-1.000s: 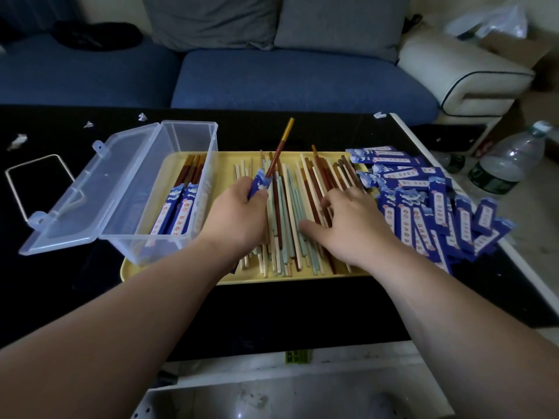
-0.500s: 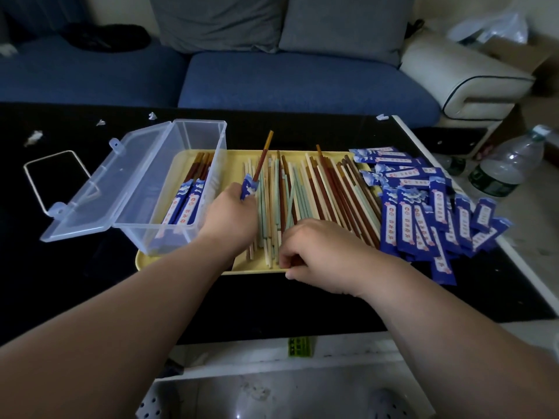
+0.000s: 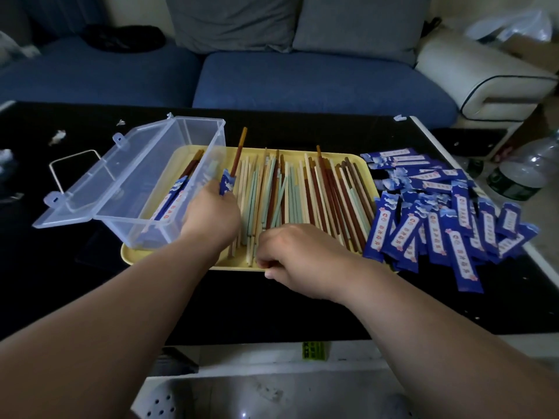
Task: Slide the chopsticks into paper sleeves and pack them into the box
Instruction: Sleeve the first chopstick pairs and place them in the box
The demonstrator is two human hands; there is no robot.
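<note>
A second ago the right hand (image 3: 305, 261) lay flat across the middle of the loose chopsticks (image 3: 287, 192). Now it has drawn back to the near rim of the yellow tray (image 3: 136, 257), its fingers (image 3: 266, 258) curled at the sticks' near ends; I cannot tell whether they hold one. The left hand (image 3: 211, 216) has shifted left, up against the clear box (image 3: 199, 134), and still grips a blue sleeve (image 3: 227, 184) with a brown chopstick (image 3: 239, 152) sticking out of its top. The box stands on the tray's left end with its lid (image 3: 99, 176) swung open to the left. Sleeved chopsticks (image 3: 175, 201) lie lengthwise inside it. The tray holds beige, green and brown sticks, and empty sleeves (image 3: 438, 222) are heaped on the black table (image 3: 272, 306) at its right edge.
</note>
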